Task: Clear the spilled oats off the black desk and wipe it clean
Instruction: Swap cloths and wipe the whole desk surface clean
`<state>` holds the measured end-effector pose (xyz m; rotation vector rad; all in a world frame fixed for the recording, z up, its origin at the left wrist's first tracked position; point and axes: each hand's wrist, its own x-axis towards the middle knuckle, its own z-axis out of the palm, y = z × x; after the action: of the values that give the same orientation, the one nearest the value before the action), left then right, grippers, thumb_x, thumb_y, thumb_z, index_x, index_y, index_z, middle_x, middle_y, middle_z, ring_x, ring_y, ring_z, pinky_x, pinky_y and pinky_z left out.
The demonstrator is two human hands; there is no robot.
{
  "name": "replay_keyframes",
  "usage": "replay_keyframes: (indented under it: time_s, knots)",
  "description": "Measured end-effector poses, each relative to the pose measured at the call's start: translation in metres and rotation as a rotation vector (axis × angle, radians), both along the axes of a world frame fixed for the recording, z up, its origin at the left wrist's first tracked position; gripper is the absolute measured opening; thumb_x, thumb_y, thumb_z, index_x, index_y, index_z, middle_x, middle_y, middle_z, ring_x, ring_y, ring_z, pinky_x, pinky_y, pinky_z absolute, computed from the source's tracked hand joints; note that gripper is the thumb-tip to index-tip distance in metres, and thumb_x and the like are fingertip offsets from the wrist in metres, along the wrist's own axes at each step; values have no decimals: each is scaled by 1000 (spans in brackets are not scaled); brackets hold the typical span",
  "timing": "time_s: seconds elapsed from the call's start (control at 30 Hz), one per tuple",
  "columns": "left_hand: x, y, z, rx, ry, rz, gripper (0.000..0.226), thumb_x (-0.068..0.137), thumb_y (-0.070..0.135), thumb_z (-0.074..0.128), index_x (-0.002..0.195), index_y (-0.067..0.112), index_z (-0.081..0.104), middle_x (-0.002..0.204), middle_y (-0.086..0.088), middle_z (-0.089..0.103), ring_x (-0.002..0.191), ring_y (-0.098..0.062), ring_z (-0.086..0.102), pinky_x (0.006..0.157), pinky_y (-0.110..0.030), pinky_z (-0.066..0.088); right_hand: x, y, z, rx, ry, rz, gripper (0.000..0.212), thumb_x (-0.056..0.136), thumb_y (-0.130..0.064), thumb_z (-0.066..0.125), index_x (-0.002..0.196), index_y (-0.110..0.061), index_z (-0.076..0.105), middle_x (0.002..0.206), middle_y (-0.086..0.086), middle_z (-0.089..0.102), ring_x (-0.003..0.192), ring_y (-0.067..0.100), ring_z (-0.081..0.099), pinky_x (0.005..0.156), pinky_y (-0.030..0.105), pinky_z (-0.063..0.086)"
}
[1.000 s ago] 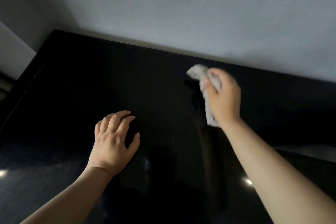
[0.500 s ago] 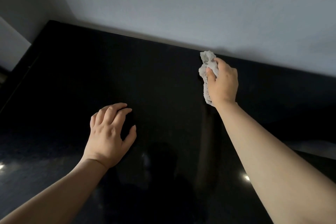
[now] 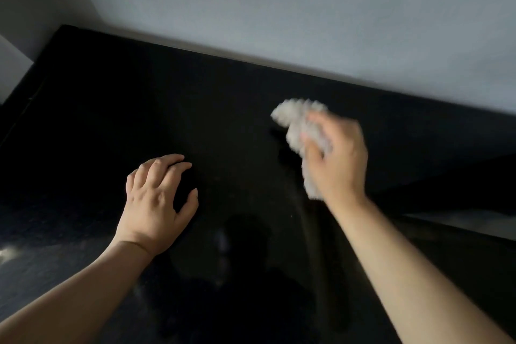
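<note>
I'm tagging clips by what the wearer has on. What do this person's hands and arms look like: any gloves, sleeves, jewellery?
No gloves on the left hand or the right hand, and no rings show, though the right one is blurred. The left forearm and right forearm are uncovered to the frame edge: no sleeve, watch or bracelet is visible.

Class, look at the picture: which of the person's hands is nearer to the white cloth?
Right. The right hand grips the cloth itself; the left hand rests on the desk, apart from the cloth, off to its left.
</note>
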<state>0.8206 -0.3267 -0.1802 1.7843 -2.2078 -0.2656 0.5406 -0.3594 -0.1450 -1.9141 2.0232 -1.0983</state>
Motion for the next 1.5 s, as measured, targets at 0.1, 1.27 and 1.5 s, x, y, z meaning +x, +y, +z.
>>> replay_keyframes:
  time_s: [0.1, 1.27, 1.5]
  knots:
    - [-1, -1, -1, -3, -4, -3, 50, 83, 43, 46, 119, 11, 60, 128, -3, 51, 117, -28, 45, 100, -42, 31, -35, -85, -8, 48, 13, -218, 28, 87, -19, 58, 115, -19, 65, 111, 2, 65, 107, 24, 57, 88, 30, 47]
    - [-1, 3, -3, -32, 4, -21, 52, 85, 43, 42, 121, 9, 58, 129, -6, 50, 120, -29, 41, 99, -46, 32, 19, 116, 4, 255, -191, 253, 31, 86, -13, 59, 112, -26, 70, 110, -22, 63, 110, 0, 56, 96, 18, 44]
    - [-1, 35, 13, -43, 100, -57, 43, 85, 31, 50, 121, 9, 60, 123, -7, 58, 112, -31, 52, 97, -48, 43, -4, 35, -23, 210, -55, -263, 25, 91, -21, 55, 112, -23, 68, 111, -6, 68, 105, 13, 62, 88, 25, 51]
